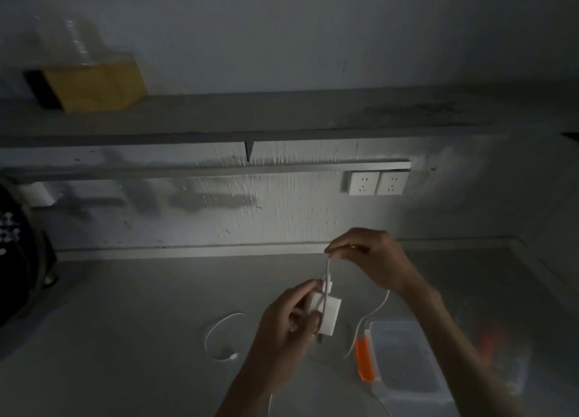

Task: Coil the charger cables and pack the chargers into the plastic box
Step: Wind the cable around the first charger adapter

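1. Head view, the hands: the left hand [286,325] is curled round a white charger [329,318] and holds it just above the grey counter [125,322], near the middle of the scene.
2. The right hand [372,258] is raised farther back and a little to the right. Its fingertips are pinched tight on the charger's white cable [328,269], which rises from the charger as a narrow upright loop.
3. From the right hand the cable falls away to the right and near, sagging down to the counter beside the plastic box [407,363].
4. The box is clear and sits open on the counter at the near right, under the right forearm. An orange latch [365,362] lies along its left edge.
5. A second white cable [207,338] lies in a loose curve on the counter left of the left hand, apart from the box.
6. On the far wall are two white sockets [377,183]. A yellow carton [94,84] stands on the shelf at far left.
7. The scene is dim, and a blurred clear shape right of the box cannot be made out.
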Action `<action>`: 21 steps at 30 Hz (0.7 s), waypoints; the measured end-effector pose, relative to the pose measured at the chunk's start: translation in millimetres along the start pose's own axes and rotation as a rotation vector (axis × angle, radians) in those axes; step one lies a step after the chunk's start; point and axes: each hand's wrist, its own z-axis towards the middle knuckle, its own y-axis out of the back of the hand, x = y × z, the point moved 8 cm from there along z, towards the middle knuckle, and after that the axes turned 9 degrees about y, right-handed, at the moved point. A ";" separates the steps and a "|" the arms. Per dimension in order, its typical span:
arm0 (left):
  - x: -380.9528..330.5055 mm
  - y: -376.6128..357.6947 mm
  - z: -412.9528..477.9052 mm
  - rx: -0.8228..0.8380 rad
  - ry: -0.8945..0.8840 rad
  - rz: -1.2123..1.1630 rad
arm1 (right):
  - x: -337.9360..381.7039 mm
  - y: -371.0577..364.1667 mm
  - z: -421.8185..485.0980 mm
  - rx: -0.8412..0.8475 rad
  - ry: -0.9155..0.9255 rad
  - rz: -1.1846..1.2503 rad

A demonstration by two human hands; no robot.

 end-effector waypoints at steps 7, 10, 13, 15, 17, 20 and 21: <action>-6.3 25.8 -2.5 -0.062 0.055 0.060 | -32.6 -67.9 -22.2 -0.166 -0.244 0.416; -6.4 24.3 -3.5 -0.015 0.073 0.045 | -34.9 -61.3 -21.3 -0.316 -0.280 0.423; -10.7 25.9 -0.7 -0.020 0.088 -0.003 | -37.5 -79.8 -14.4 -0.134 -0.302 0.497; -6.0 32.1 6.7 -0.038 0.129 -0.089 | -42.9 -120.5 -32.1 0.126 -0.424 0.497; 5.0 42.1 18.2 -0.084 0.214 -0.252 | -44.6 -147.5 -66.0 0.149 -0.542 0.549; 18.9 60.7 37.0 -0.229 0.275 -0.382 | -34.4 -154.9 -104.5 0.093 -0.514 0.458; 22.1 65.8 42.8 -0.285 0.277 -0.391 | -27.0 -151.9 -109.7 0.102 -0.497 0.438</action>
